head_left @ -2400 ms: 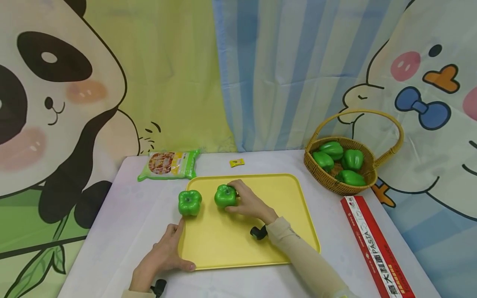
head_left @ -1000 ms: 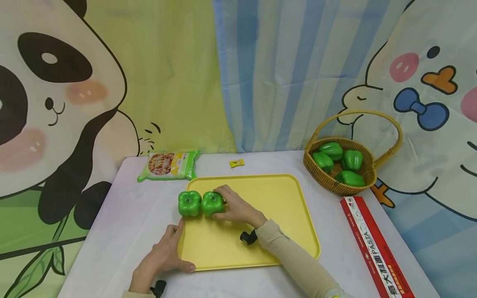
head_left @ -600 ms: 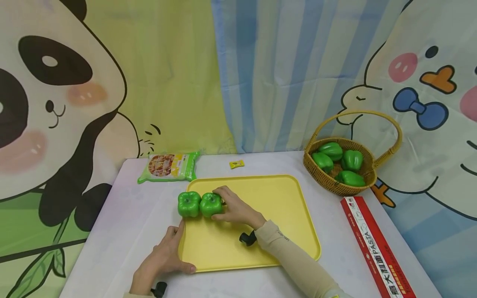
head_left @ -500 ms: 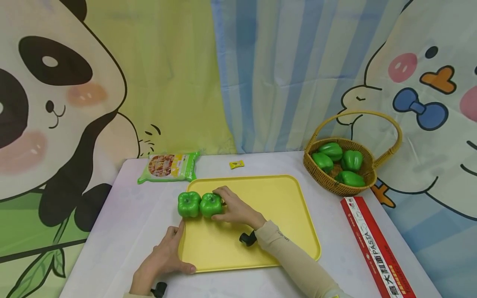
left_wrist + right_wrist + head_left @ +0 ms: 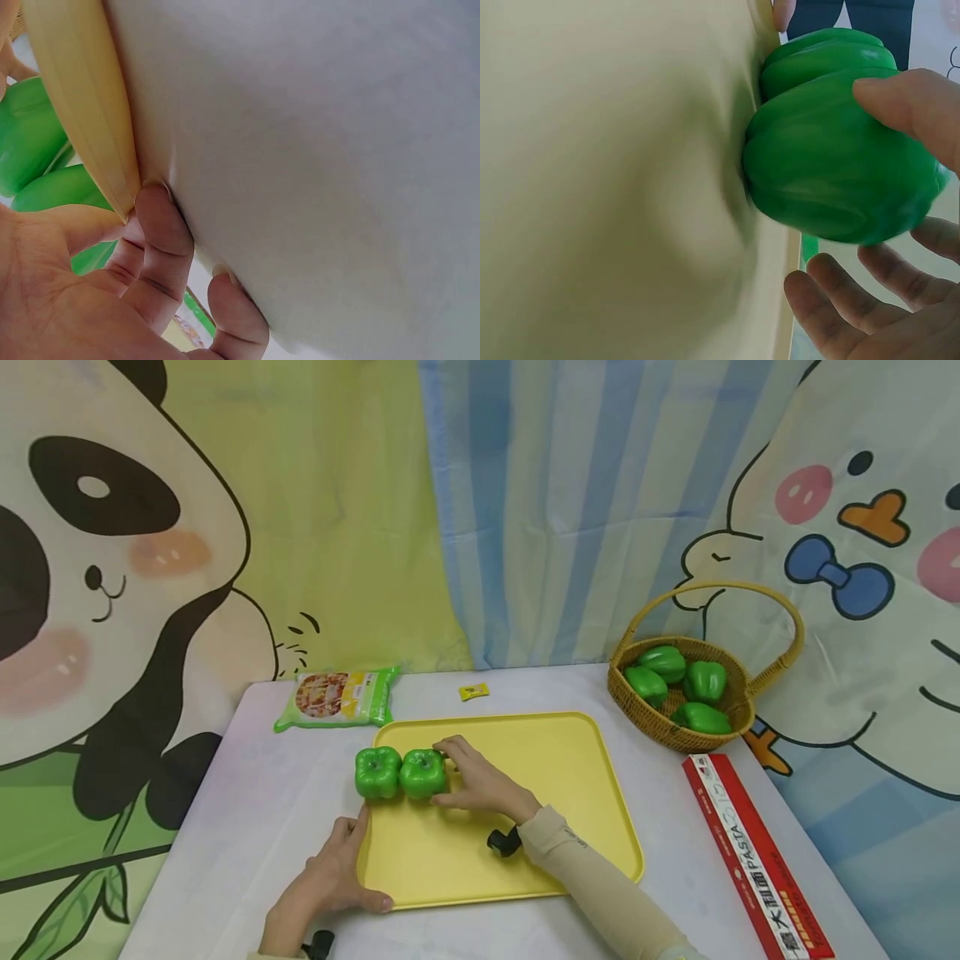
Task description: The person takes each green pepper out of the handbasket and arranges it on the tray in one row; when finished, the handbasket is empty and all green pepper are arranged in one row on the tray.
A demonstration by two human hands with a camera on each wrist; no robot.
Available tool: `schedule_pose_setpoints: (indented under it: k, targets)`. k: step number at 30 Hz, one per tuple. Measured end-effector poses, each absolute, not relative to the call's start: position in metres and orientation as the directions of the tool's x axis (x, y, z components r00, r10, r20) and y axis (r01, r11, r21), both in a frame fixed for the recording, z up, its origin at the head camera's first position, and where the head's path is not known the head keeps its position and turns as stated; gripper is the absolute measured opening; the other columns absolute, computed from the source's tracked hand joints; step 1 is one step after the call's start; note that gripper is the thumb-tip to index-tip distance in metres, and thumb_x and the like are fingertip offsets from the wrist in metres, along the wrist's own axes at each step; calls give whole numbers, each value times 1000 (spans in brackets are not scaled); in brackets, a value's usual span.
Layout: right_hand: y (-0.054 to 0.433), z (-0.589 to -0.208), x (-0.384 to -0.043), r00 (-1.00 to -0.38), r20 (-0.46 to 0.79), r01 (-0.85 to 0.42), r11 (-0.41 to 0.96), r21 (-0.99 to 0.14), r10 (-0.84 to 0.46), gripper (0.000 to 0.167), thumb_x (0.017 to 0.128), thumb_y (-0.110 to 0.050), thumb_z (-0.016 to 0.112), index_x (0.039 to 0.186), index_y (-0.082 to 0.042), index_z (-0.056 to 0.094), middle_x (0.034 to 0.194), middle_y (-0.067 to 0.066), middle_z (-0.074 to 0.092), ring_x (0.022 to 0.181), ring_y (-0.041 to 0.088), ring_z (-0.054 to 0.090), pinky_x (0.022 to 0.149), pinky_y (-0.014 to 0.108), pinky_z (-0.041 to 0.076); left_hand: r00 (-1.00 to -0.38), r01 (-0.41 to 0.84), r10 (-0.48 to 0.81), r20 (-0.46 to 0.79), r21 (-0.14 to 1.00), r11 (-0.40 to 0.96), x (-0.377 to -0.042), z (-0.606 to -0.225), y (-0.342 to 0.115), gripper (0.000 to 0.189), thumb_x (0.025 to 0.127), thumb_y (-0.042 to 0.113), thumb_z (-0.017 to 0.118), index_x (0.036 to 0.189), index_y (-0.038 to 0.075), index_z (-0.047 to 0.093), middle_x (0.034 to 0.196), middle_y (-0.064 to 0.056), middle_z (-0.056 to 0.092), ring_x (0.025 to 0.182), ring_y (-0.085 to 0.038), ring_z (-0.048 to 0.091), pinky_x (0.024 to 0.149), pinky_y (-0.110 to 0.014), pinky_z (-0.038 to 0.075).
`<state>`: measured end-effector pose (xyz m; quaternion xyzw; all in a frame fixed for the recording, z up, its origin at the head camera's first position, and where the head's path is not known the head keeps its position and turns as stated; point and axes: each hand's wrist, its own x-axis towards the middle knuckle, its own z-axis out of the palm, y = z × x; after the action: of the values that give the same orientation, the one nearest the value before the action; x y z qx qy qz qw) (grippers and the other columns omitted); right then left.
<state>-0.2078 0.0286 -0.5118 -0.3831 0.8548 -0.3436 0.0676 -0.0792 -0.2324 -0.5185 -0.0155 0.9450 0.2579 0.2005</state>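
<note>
With left grip (image 5: pixel 326 872) spread, thumb and fingers apart, steadies yellow tray (image 5: pixel 427 852), presumably against sliding. Seats left pepper (image 5: pixel 377 772) touching right pepper (image 5: pixel 423 773) near left rim, likely for compactness. Surrounds right pepper with right grip (image 5: pixel 487 785), apart, unclamped. Contains 4 more peppers (image 5: pixel 705 682) in wicker basket (image 5: pixel 652 720), probably against rolling.

The right forearm (image 5: pixel 615 893), in a beige sleeve (image 5: pixel 551 837), slants in from the lower right of the head view. The right hand (image 5: pixel 487 783) reaches leftward, its grip loose: thumb on the near side, gently curved fingers apart from it on the far side. The left hand (image 5: pixel 330 870) comes up from below, index finger pointing forward, thumb rightward, the two spread wide; the left wrist view shows two fingers bent.
</note>
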Motion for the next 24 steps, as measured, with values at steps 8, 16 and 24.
schedule_pose_setpoints:
  k: [8,16,24]
  targets:
    - [53,-504,-209,-722,114,-560,478,-677,-683,81,87,-29,78,150,-3,36,147,15,42,129,35,53,103,45,51,-916,-135,75,-394,481,866,-80,-519,-232,159,43,62,96,163,15,3,134,-15,43,106,-26,54,89,-58,49]
    - [80,-502,-213,-763,104,-521,512,-683,-638,80,88,-33,77,151,-6,37,148,13,41,128,38,53,103,48,50,-918,-125,78,-389,471,873,-80,-521,-233,159,43,63,95,163,13,4,137,-17,42,108,-28,56,90,-64,47]
    - [110,-507,-214,-795,116,-508,549,-664,-595,80,87,-31,78,149,-1,38,147,14,43,125,37,55,99,48,52,-920,-107,95,-381,476,873,-80,-520,-234,158,44,63,95,163,12,4,136,-18,42,107,-27,55,89,-60,48]
